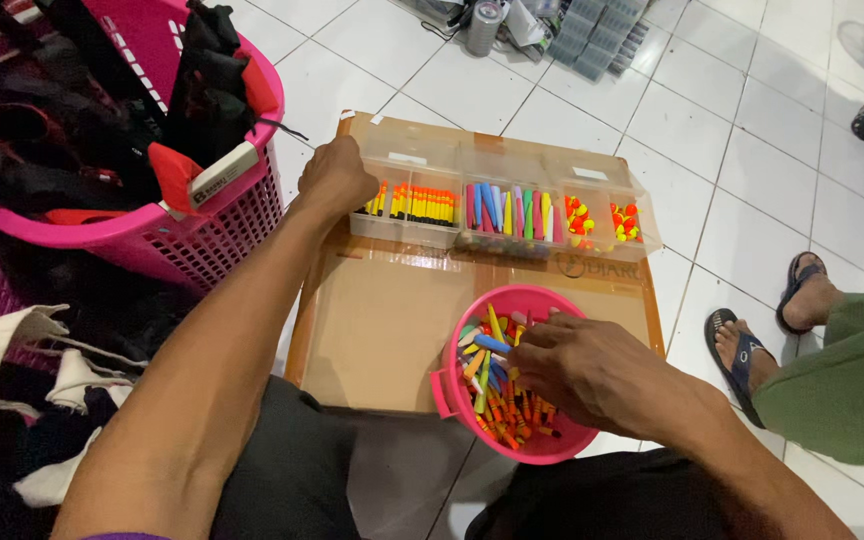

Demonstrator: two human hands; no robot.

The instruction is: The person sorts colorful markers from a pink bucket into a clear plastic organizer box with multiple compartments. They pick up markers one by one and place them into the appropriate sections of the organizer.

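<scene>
Pink plastic, nearest the person: a small round bucket (pixel 512 380) full of slim, brightly coloured fishing floats (pixel 497 385), orange, yellow, blue and green, lying loose and crossed over one another. The right hand (pixel 592 370) rests over the bucket's right half, fingers curled down into the pile; the fingertips are buried among the floats, so I cannot tell whether they pinch one or merely rake through. These pieces look very light, stiff and smooth, probably foam or hollow plastic with thin stems, so they would likely slip or snap if squeezed at the tips. A light two-finger pinch on the thicker painted body, just under the fingertips, seems the safest hold.

Beneath the bucket and beyond the right hand lies a flat brown cardboard sheet (pixel 382 330) on the white tile floor (pixel 732 160).

Farther out, ahead of the right hand, a clear compartment box (pixel 502 215) holds sorted floats: yellow-orange sticks at its left, mixed pastel sticks in the middle, small round orange ones at its right. The left hand (pixel 337 180) sits at the box's left end, fingers folded together over the corner, seemingly steadying it.

Left of that hand stands a pink laundry basket (pixel 222 220) of dark cloth. Another person's sandalled feet (pixel 772 320) are off to the right.
</scene>
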